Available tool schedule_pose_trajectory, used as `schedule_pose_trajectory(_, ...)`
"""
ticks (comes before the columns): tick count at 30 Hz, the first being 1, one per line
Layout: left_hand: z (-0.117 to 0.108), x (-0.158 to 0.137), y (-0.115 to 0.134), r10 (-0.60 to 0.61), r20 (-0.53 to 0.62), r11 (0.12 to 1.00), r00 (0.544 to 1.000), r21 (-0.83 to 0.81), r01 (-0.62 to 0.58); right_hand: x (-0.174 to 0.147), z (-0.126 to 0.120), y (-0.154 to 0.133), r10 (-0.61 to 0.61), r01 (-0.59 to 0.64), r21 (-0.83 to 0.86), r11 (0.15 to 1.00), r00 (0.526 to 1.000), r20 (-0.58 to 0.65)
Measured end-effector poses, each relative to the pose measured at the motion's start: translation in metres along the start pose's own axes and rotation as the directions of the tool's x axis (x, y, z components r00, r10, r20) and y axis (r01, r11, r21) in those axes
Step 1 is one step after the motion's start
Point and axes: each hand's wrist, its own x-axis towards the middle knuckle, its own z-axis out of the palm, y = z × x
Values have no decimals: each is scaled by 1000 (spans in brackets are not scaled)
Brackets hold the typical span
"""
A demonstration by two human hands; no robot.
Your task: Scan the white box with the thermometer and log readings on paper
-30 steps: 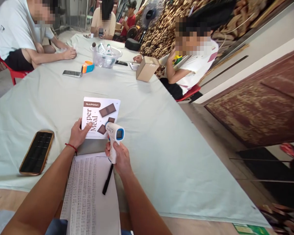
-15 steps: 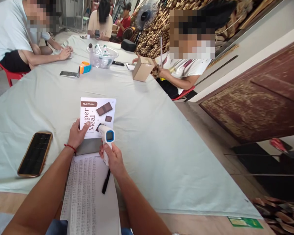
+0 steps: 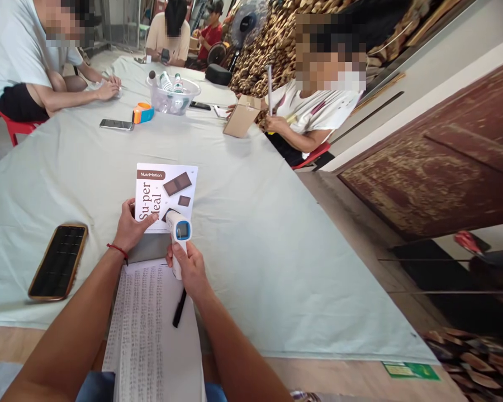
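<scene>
Aiming a white gun-shaped thermometer [image 3: 178,221] toward a printed box [image 3: 166,192], two bare hands work near the close edge of a cloth-covered table [image 3: 285,262]. The left hand [image 3: 131,228] pinches the box by its left side, thumb pressed on the front face and the other fingers mostly hidden; whether the box rests on the cloth cannot be told. The right hand [image 3: 191,271] wraps its fingers round the thermometer's handle, below the blue-rimmed display [image 3: 183,230]. The step in hand is judged to be pointing the instrument at the box's lower front: its nose overlaps that face in view, though contact is uncertain and any reading is too small to make out. The next move, by the same judgement, calls for a steady box and an unobstructed view of the display; a black pen [image 3: 179,308] lies on the written sheets [image 3: 151,335] nearby. Compared with the frame one second earlier, the thermometer sits farther left across the box, and the left thumb uncovers "Su-per" while masking the start of "Meal". Along the right side, a co-worker's hand [image 3: 277,125], earlier raised near the head, is lower and holds a thin upright item [image 3: 270,92].
</scene>
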Motion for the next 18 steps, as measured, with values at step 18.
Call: schedule_pose_trajectory(18, -2, 4, -11, 169, -53, 984, 984, 63, -166, 3, 2, -13, -37, 47, 103, 994, 995, -93)
